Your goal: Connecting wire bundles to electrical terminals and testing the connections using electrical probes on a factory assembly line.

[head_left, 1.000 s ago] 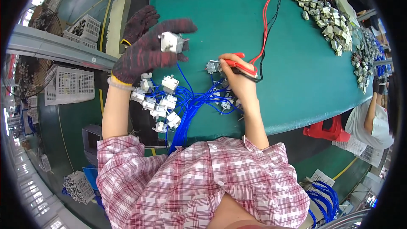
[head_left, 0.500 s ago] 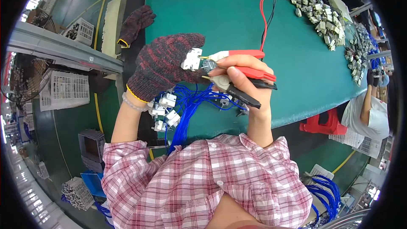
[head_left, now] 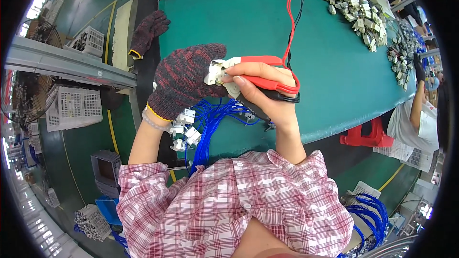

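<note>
My left hand (head_left: 181,80), in a dark red and black knitted glove, grips a small white plastic connector block (head_left: 214,73) between thumb and fingers. My bare right hand (head_left: 270,86) is closed around a red-handled test clip (head_left: 260,60) and a black-handled one (head_left: 282,97). The clips' front ends reach the block's right side; my right fingertips partly hide the contact there. Below my hands lies a bundle of blue wires (head_left: 204,136), with several white connector blocks (head_left: 192,135) beside it near my left wrist.
A red cable (head_left: 289,24) and a black one run from the clips to the far edge of the green mat (head_left: 239,24). Piles of connectors (head_left: 358,16) lie at the far right. A spare glove (head_left: 149,33) rests at left. Another person (head_left: 416,122) is by a red stool (head_left: 366,135).
My right hand has moved left with both clips, closing the gap to the white block. My left hand still holds the block, lower than before. The cables have shifted left along with the clips.
</note>
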Available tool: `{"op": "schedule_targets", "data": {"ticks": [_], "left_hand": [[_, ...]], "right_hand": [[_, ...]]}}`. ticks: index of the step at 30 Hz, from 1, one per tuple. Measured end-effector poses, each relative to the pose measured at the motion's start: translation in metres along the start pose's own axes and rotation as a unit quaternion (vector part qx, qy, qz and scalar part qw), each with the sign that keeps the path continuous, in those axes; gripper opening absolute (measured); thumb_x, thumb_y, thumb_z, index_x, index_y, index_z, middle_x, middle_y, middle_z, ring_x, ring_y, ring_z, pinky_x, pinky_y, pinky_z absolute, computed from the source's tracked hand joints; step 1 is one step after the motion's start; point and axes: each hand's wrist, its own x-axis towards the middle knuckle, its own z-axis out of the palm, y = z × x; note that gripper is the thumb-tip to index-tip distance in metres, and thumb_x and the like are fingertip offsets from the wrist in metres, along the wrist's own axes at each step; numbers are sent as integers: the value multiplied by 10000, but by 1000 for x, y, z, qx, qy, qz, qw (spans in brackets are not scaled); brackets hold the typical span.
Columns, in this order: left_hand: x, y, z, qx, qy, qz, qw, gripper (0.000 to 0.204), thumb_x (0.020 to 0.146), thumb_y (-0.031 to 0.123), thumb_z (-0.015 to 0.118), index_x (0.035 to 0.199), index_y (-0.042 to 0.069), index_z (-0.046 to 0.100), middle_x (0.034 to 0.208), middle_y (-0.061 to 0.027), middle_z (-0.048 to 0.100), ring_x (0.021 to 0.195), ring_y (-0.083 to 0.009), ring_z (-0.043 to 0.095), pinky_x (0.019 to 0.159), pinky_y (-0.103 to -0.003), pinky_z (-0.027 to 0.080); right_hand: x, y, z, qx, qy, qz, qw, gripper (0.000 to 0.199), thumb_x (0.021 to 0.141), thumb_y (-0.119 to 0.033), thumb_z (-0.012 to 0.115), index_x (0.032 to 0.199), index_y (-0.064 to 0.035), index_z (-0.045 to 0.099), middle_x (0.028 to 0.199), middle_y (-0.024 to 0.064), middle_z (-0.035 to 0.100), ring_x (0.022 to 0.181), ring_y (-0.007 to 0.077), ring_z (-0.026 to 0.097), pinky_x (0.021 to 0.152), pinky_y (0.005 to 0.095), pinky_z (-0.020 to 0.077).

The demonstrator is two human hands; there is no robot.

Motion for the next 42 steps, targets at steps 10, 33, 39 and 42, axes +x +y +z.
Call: {"op": "schedule_targets", "data": {"ticks": [10, 33, 39, 42], "left_hand": [[1, 6, -6, 36, 37, 37, 998, 656, 624, 438, 780, 1175, 144, 579, 1037, -72, 636, 946, -258, 618, 766, -387, 494], [-117, 1, -63, -127, 138, -226, 956, 484, 770, 48, 734, 1215, 20, 546, 1152, -76, 597, 1067, -205, 555, 931, -353, 443], [-153, -4, -86, -39, -81, -427, 900, 327, 843, 114, 683, 1156, 72, 597, 1133, -60, 595, 1078, -183, 555, 900, -311, 440], [-81, -6, -72, 11, -24, -326, 945, 320, 846, 189, 669, 1140, 81, 603, 1106, -80, 621, 1052, -248, 581, 890, -352, 454]], "right_hand": [[5, -9, -5, -1, -24, 21, 999, 148, 804, 33, 643, 946, 13, 680, 871, 103, 712, 835, 190, 688, 755, 283, 535], [-22, 8, -112, 451, 198, -124, 861, 244, 970, -169, 450, 1091, 5, 570, 839, 191, 656, 496, 128, 490, 434, 221, 443], [-50, 42, -128, 379, 309, -54, 871, 240, 956, -140, 483, 1100, 34, 566, 837, 204, 663, 553, 149, 539, 475, 215, 447], [-50, 41, -111, 307, 342, -6, 888, 232, 946, -119, 492, 1087, 51, 566, 853, 225, 671, 537, 178, 562, 460, 235, 450]]}}
